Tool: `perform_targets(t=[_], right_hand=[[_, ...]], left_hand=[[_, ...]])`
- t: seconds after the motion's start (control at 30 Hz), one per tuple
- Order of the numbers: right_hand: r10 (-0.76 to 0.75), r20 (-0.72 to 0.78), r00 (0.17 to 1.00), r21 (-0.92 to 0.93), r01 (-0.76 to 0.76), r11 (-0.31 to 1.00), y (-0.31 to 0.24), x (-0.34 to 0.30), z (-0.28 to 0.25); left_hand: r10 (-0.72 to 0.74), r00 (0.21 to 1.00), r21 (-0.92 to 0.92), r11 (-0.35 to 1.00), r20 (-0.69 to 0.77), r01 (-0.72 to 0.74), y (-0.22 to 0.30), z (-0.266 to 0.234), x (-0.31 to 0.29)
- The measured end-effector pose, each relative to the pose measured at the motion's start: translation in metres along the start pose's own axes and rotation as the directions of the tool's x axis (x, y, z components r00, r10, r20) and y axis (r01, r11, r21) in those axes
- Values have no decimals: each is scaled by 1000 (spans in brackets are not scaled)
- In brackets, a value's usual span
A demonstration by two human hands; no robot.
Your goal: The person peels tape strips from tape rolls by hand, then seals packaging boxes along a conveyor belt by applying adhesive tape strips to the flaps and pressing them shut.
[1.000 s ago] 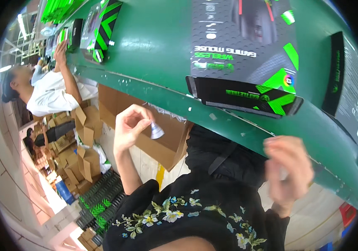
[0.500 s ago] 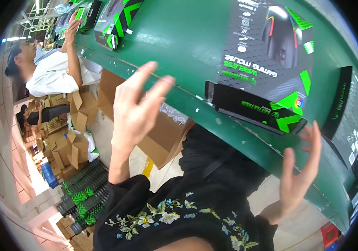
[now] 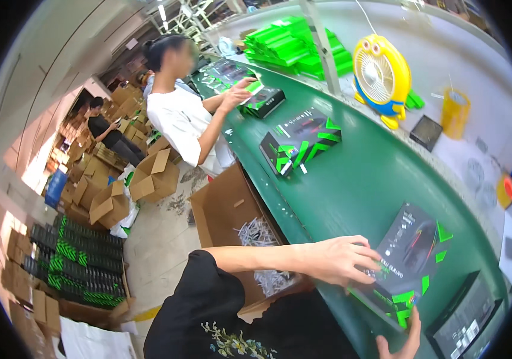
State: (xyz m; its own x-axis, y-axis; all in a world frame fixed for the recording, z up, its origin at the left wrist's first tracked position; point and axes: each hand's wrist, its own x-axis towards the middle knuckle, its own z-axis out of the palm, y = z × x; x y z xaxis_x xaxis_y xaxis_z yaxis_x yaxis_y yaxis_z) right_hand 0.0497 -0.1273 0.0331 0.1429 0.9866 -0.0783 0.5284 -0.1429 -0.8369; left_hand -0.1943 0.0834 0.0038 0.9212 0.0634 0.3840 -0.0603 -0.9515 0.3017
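The person's left hand (image 3: 335, 260) reaches across with loosely spread fingers, fingertips at the left side of a black-and-green computer-mouse box (image 3: 408, 251). The right hand (image 3: 408, 347) is open too — thumb and index finger apart near the box's closest corner; whether it touches is unclear. The box lies on the green table (image 3: 351, 203), beside a dark carton (image 3: 462, 320).

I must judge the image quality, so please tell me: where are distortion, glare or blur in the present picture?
Head view: the green table bends along its far edge, and black corners frame the image; a ceiling lamp is blown out; the left hand looks slightly soft.
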Motion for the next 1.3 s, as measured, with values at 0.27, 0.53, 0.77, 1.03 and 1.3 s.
perform_targets(t=[0.27,0.53,0.77,1.03,1.3], right_hand=[[-231,-296,927,284,317,905,53,-2,-49],[-511,-534,674,-128,533,837,83,29,-59],[232,-591,772,745,413,524,50,34,-8],[-102,-457,884,783,454,424,63,43,-35],[-237,-374,897,811,440,385,48,61,-43]], left_hand=[[-300,891,-731,681,-341,-50,13,-26,32],[-526,812,-967,174,-252,-187,37,-24,67],[-549,820,-979,193,-163,-65,25,-10,77],[-453,837,-951,133,-308,-279,8,9,90],[-419,824,-924,203,-382,-325,0,7,88]])
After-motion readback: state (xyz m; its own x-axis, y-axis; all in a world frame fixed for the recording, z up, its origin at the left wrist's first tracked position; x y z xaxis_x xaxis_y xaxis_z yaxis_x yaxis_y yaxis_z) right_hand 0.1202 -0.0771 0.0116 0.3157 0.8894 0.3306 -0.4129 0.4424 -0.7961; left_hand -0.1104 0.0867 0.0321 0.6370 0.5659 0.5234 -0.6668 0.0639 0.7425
